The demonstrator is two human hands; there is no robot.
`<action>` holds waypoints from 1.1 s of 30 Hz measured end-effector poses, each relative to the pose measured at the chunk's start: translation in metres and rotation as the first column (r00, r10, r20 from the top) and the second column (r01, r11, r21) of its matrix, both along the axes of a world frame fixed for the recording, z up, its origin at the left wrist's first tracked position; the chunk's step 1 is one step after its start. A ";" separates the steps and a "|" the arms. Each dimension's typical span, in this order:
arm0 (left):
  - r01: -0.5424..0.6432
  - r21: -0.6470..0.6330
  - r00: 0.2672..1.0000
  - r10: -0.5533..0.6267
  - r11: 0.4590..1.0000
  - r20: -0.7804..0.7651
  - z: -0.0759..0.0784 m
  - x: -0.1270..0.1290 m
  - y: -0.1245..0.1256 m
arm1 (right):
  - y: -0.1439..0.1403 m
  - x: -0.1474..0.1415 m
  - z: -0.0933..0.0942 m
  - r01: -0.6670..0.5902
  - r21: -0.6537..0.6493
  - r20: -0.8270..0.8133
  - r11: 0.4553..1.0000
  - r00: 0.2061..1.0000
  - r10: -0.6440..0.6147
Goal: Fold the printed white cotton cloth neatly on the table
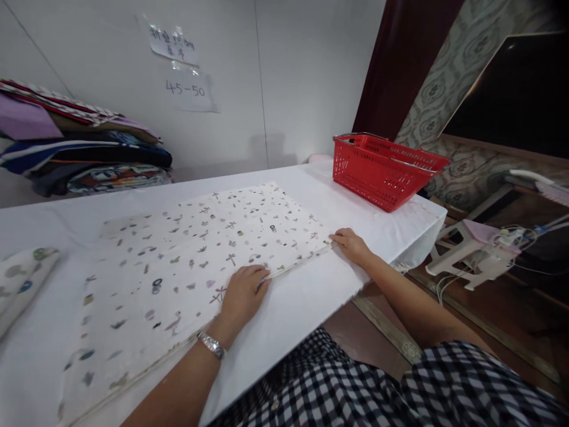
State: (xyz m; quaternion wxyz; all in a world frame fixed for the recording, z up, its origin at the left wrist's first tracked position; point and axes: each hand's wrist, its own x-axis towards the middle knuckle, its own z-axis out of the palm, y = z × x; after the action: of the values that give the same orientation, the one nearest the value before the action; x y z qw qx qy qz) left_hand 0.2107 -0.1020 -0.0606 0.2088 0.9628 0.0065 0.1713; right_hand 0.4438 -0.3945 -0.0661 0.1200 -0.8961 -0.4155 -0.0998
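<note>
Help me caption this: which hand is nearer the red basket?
Right. The right hand, at a near corner of the patterned cloth, is on this side of the red basket; the left hand is farther left along the cloth's edge.

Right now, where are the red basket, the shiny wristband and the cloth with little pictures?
Red basket (376,175), head view: on its long side wall.
Shiny wristband (212,345), head view: on its outer face.
Cloth with little pictures (191,276), head view: on its flat top.

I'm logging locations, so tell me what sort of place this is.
Perhaps an indoor workroom for textiles: a printed cloth lies on a white-covered table, with piled fabrics and a red basket nearby.
</note>
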 end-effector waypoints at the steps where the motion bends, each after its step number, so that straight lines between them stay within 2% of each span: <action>1: -0.001 -0.002 1.000 0.001 1.000 -0.004 0.001 0.000 0.000 | -0.001 0.000 0.002 -0.020 -0.014 -0.004 1.000 1.000 0.020; 5: -0.006 -0.007 1.000 0.006 1.000 -0.011 0.003 -0.001 -0.001 | 0.000 0.003 0.015 -0.068 -0.080 -0.024 0.994 0.997 0.066; 9: 0.000 0.001 1.000 0.000 1.000 -0.009 0.003 -0.001 -0.001 | 0.009 0.008 0.030 -0.116 -0.248 0.028 0.962 0.992 0.127; 16: 0.012 0.007 1.000 -0.012 1.000 0.005 0.002 -0.002 0.000 | 0.028 0.013 0.053 -0.215 -0.530 0.058 0.820 0.956 0.288; 19: 0.017 0.015 1.000 -0.017 1.000 0.007 0.004 -0.003 -0.001 | 0.033 0.014 0.057 -0.249 -0.610 0.049 0.753 0.936 0.350; 21: 0.017 0.021 1.000 -0.017 1.000 0.004 0.006 -0.003 -0.002 | 0.035 0.014 0.057 -0.256 -0.636 0.057 0.728 0.925 0.376; 28: 0.028 0.029 1.000 -0.028 0.999 0.010 0.008 -0.003 -0.002 | 0.032 0.020 0.059 -0.232 -0.620 0.097 0.749 0.925 0.366; 33: 0.030 0.026 0.999 -0.031 0.999 0.029 0.005 -0.003 -0.002 | 0.019 0.023 0.059 -0.229 -0.494 0.118 0.839 0.938 0.325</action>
State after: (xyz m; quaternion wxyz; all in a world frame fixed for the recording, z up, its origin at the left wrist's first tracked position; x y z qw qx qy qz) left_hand 0.2079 -0.1038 -0.0555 0.1993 0.9627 -0.0134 0.1825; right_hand 0.4671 -0.3758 -0.0069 -0.1310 -0.8136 -0.5627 -0.0653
